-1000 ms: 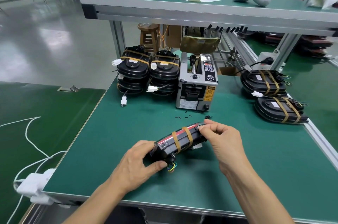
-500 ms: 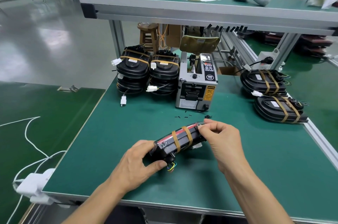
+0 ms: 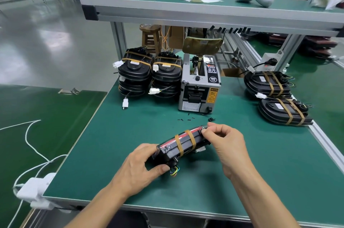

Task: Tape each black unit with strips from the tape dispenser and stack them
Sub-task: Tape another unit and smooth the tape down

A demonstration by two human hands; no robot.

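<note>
1. Left hand (image 3: pixel 138 167) grips the near-left end of the black unit (image 3: pixel 183 145), thumb underneath beside the coloured wires (image 3: pixel 174 171).
2. Unit in hand sits tilted on edge at the near middle of the bench (image 3: pixel 242 181), in front of the tape dispenser (image 3: pixel 200 86). Two tan tape strips (image 3: pixel 186 142) already wrap its middle.
3. Right hand (image 3: pixel 228 146) pinches something small at the unit's far-right end, fingers curled; what exactly it pinches is too small to tell.
4. Handling guess: rigid plastic shell, glossy so probably a bit slippery, moderate weight. Best hold is by both ends or across the taped middle; keep off the wires and the white plugs (image 3: pixel 154 91), which look easy to snag.
5. Counts, left to right: two stacks of black units (image 3: pixel 149 77) at far left of the dispenser, layers per stack hard to count; one dispenser; one unit in hand; two taped units (image 3: pixel 277 96) at far right, each with two strips.
6. Small black bits (image 3: pixel 186 119) lie scattered near the dispenser.
</note>
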